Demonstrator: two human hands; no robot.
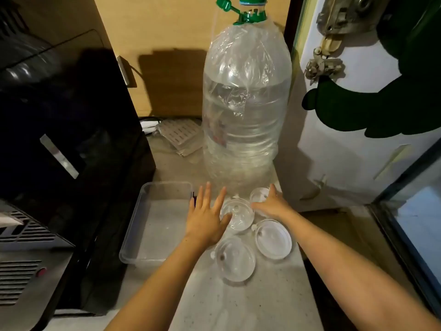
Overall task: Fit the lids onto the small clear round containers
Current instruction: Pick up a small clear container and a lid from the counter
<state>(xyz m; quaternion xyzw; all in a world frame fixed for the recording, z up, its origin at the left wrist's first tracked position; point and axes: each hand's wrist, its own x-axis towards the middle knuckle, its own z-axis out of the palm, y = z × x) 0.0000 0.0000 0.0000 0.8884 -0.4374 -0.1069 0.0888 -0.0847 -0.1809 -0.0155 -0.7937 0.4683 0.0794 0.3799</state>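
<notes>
Several small clear round pieces lie on the pale counter in front of a big water bottle. One clear round container (238, 217) sits between my hands. A second clear piece (235, 259) lies nearest me, and a lid with a white rim (273, 238) lies to its right. Another small container (259, 194) stands at the back, partly under my right hand. My left hand (205, 216) is spread flat, its thumb touching the middle container's left side. My right hand (272, 204) is spread too, its thumb at that container's right edge. Neither hand grips anything.
A large clear water bottle with a green cap (245, 111) stands just behind the containers. A clear rectangular tray (133, 235) lies to the left. A black appliance (59, 139) fills the left side. A white fridge door (358, 139) stands at the right.
</notes>
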